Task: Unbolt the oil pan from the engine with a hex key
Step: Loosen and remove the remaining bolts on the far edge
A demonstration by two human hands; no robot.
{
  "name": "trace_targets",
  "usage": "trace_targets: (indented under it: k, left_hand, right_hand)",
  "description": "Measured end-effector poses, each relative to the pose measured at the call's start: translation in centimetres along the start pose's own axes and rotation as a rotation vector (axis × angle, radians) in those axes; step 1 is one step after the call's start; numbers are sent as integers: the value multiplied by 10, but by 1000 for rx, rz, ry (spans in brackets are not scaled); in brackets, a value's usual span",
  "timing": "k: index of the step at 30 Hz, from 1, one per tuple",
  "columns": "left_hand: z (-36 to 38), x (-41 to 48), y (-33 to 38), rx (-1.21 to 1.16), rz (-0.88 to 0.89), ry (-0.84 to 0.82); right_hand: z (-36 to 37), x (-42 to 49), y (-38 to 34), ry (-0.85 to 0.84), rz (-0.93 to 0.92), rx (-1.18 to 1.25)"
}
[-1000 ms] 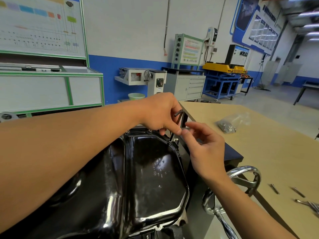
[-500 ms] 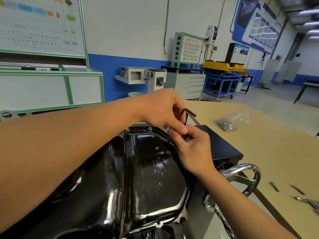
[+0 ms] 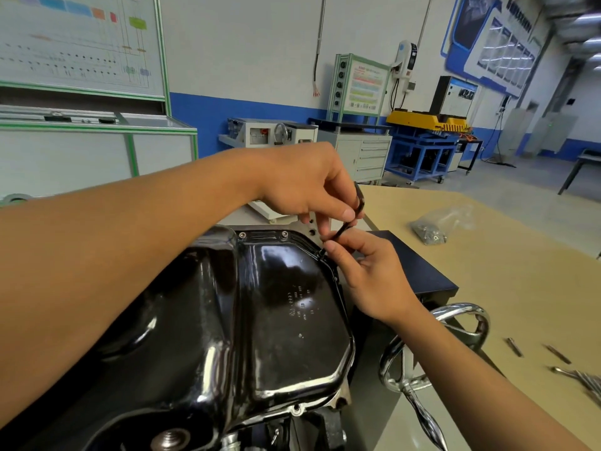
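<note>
Left hand [image 3: 305,187]: reaching across from the left, thumb and fingers pinched on the upper, bent end of the hex key [image 3: 341,231], right above the pan's far right corner.
Right hand [image 3: 374,275]: coming up from the lower right, fingertips closed around the lower part of the key's shaft, just beside the pan's rim.
Hex key: dark and thin, tilted, upper end toward the left thumb, lower tip down at the rim of the pan; whether the tip is seated in a bolt head, I cannot tell.
Oil pan [image 3: 286,307]: glossy black, filling the lower middle of the view, sitting bottom up on the engine [image 3: 172,439], which shows as bare metal along the near edge.
Bolts [image 3: 242,235]: 2 silver heads sit in the far rim, left of the hands; 1 more shows at the near edge.
Handwheel [image 3: 455,323]: chrome, just right of the pan, under the right forearm.
Table [image 3: 520,271]: tan top to the right, with a dark flat box [image 3: 419,265] touching its left side.
Bag [image 3: 439,222]: clear plastic with small metal parts, well beyond the hands on the table.
Loose tools [image 3: 582,379]: a few thin metal pieces at the table's near right edge, blurred.
</note>
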State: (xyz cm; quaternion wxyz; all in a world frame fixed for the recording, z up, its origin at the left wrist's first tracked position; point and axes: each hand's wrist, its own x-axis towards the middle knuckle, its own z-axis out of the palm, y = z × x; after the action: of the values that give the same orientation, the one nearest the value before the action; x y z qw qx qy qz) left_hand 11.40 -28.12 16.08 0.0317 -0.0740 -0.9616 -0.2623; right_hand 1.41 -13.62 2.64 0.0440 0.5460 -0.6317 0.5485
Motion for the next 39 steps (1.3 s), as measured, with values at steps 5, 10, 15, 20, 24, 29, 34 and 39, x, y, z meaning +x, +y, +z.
trace_targets:
  k: [5, 10, 15, 20, 24, 29, 34, 39]
  left_hand:
    - [13, 7, -3, -52, -6, -23]
    - [18, 9, -12, -219, -52, 128]
    - [21, 8, -13, -273, -70, 154]
    - [18, 9, -15, -253, -61, 249]
    - [16, 7, -12, -264, -17, 184]
    - [7, 2, -10, -210, -25, 41]
    - [11, 4, -9, -191, -33, 97]
    - [17, 6, -11, -260, -24, 150]
  right_hand:
    - [-4, -2, -5, -24, -8, 0]
    - [-2, 0, 1, 64, 49, 20]
    - [10, 0, 1, 234, 59, 19]
    - [15, 3, -1, 392, 49, 75]
    - [13, 2, 3, 339, -5, 22]
    - [10, 0, 5, 264, -33, -25]
    - [10, -1, 5, 209, -30, -38]
    - [5, -2, 4, 190, 11, -10]
